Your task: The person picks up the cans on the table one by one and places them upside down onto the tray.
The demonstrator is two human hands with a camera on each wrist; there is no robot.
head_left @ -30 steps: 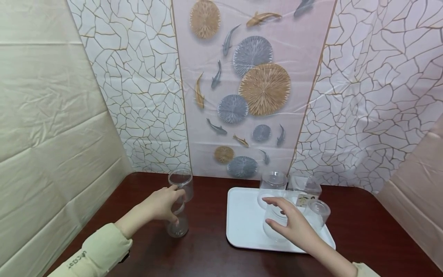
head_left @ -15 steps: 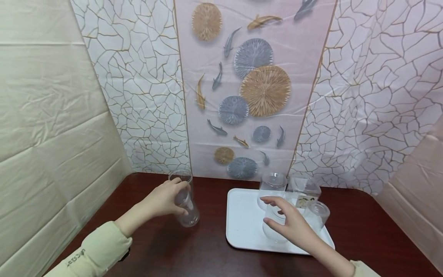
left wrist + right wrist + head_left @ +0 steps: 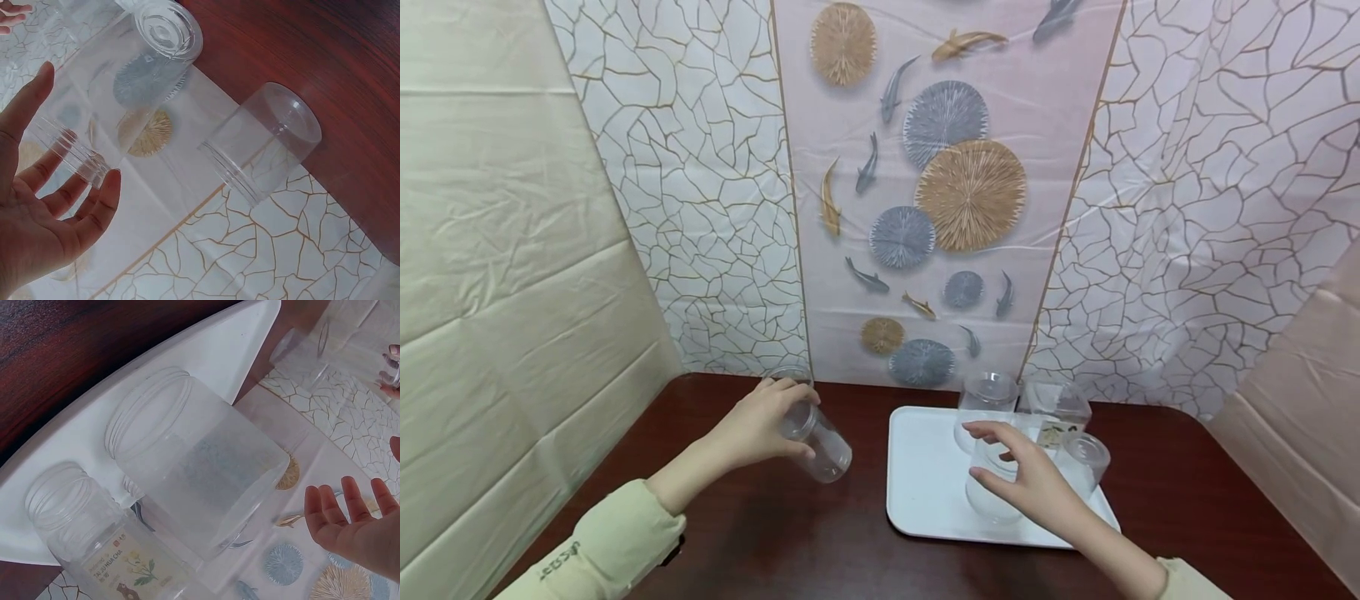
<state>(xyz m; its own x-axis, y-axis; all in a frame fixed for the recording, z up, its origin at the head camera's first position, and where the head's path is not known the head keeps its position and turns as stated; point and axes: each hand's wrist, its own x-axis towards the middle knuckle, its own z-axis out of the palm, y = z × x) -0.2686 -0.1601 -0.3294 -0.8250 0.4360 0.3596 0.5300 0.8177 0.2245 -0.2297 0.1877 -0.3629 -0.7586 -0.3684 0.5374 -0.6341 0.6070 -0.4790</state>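
A clear plastic jar (image 3: 831, 454) is tilted in my left hand (image 3: 766, 427), its base swung to the right. The left wrist view shows my fingers around the threaded mouth of this jar (image 3: 106, 81). Just behind my left hand, a second clear jar (image 3: 265, 140) stands mouth up on the table, partly hidden in the head view. My right hand (image 3: 1033, 475) hovers with relaxed fingers and holds nothing. It overlaps a wide clear jar (image 3: 988, 502) that sits mouth down on the white tray (image 3: 917, 479); the right wrist view has the fingers (image 3: 356, 500) apart from that jar.
Around my right hand the tray also bears a round jar (image 3: 977, 408) at the back, a squarish jar with a yellow-flower label (image 3: 1056, 432), and a small jar (image 3: 1086, 458). The dark red table (image 3: 820, 550) meets a patterned cloth wall (image 3: 722, 192) behind.
My left hand has tipped its jar from nearly upright, the base swinging right and up toward the tray. My right hand has stayed almost still over the tray.
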